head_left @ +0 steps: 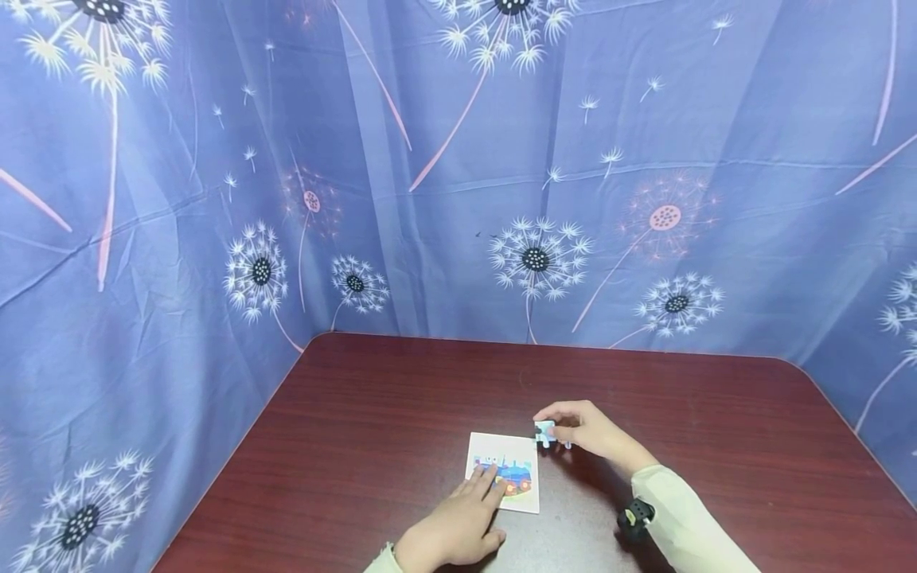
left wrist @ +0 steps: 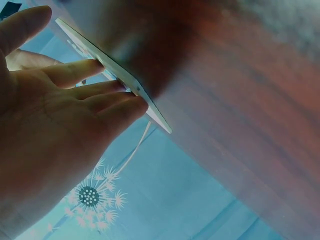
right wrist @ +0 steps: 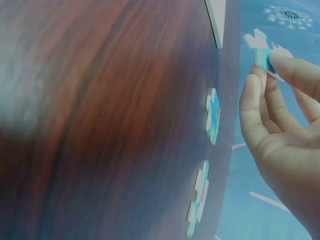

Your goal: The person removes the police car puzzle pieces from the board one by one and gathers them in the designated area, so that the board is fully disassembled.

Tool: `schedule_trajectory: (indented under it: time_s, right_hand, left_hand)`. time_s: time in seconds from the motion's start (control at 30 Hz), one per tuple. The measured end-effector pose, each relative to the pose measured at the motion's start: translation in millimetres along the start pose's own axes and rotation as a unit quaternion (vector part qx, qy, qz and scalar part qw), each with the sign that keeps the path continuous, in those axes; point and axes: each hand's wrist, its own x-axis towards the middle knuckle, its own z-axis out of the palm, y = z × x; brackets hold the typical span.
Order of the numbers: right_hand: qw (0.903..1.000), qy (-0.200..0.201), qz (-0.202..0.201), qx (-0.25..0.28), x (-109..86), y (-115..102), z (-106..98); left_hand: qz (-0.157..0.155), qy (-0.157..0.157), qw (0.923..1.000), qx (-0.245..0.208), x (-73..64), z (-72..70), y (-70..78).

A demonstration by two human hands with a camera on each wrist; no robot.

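Note:
A square white picture board (head_left: 494, 442) with a colourful vehicle printed on it lies on the table. My left hand (head_left: 454, 521) rests on its lower left part with extended fingers, covering some of the picture. In the left wrist view, those fingertips touch the board (left wrist: 159, 119). Just off the board's upper right corner, my right hand (head_left: 598, 434) pinches a light blue jigsaw piece (head_left: 544, 431) between thumb and fingers. The right wrist view shows this piece (right wrist: 262, 56) held tilted above the table.
Two more jigsaw pieces, one blue (right wrist: 213, 117) and one partly pink (right wrist: 200, 197), lie on the dark red wood table (head_left: 344, 446). A black device (head_left: 636, 519) sits at the right wrist. Blue dandelion-print curtains (head_left: 444, 263) hang along the table's far and left edges.

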Motion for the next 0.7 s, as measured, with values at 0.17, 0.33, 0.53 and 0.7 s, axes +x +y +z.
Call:
schedule_trajectory:
  time_s: [0.17, 0.33, 0.53, 0.7]
  right_hand:
    - [0.9997, 0.020, 0.014, 0.008, -6.6, -1.1, -11.9]
    - [0.9986, 0.050, 0.016, -0.004, -14.5, -0.1, -27.8]
    - [0.9971, 0.071, 0.018, -0.022, -25.8, 6.5, -45.1]
    - [0.9958, 0.082, 0.031, -0.028, -37.3, 11.1, -56.2]
  left_hand:
    - [0.007, 0.002, 1.0000, 0.002, -0.3, -0.7, -0.9]
    - [0.010, 0.002, 0.9999, 0.002, 0.2, -0.6, -0.8]
    - [0.005, -0.001, 1.0000, 0.002, 0.8, -0.6, 0.2]
    - [0.007, 0.003, 1.0000, 0.005, 0.6, 0.1, 0.4]
